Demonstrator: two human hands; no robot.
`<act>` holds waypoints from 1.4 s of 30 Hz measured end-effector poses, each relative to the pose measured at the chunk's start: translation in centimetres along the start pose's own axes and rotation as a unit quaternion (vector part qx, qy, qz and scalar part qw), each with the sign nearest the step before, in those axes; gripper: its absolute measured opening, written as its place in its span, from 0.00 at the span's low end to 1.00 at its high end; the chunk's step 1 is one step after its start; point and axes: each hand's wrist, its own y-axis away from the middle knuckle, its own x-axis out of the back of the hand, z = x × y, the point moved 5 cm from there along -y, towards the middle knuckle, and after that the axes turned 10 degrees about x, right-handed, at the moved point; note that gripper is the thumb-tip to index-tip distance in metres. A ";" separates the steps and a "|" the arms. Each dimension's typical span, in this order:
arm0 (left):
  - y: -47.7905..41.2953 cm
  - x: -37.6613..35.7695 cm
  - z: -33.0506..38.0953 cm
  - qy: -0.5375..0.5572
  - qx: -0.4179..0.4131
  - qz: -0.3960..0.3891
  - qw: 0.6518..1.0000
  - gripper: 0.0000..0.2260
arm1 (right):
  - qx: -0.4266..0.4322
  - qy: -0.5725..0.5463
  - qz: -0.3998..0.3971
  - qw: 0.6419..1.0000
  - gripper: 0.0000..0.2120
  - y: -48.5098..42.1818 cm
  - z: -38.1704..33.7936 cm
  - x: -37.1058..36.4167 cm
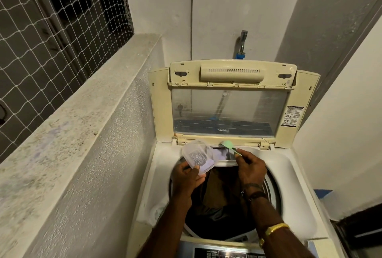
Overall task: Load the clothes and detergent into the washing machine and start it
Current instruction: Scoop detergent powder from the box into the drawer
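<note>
Left hand [187,177] grips clear detergent tub [197,157] by base: light, rigid, probably slick. Right hand [251,167] pinches thin green scoop [228,145] by handle, over dispenser tray [224,155], 12 o'clock of drum [271,185].

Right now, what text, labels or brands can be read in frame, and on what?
"DIAMOND", as best it reads, seen flipped: low on the lid glass.
Tiny line above that word: too small to read.
Sticker on the lid's right edge: print too small to read.
Control panel: labels blurred, unreadable.
</note>
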 end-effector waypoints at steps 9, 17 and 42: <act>-0.1 0.2 -0.1 0.003 0.007 -0.001 1.000 0.08 | -0.017 -0.009 0.004 1.000 0.09 0.7 0.6 -0.2; -0.1 -0.3 0.1 -0.012 0.018 -0.013 1.000 0.07 | -0.159 -0.231 0.043 0.959 0.07 0.0 1.8 -0.4; 2.1 1.1 0.6 -0.042 0.000 0.004 0.999 0.14 | -0.014 0.007 -0.082 0.997 0.03 3.8 -2.5 -2.3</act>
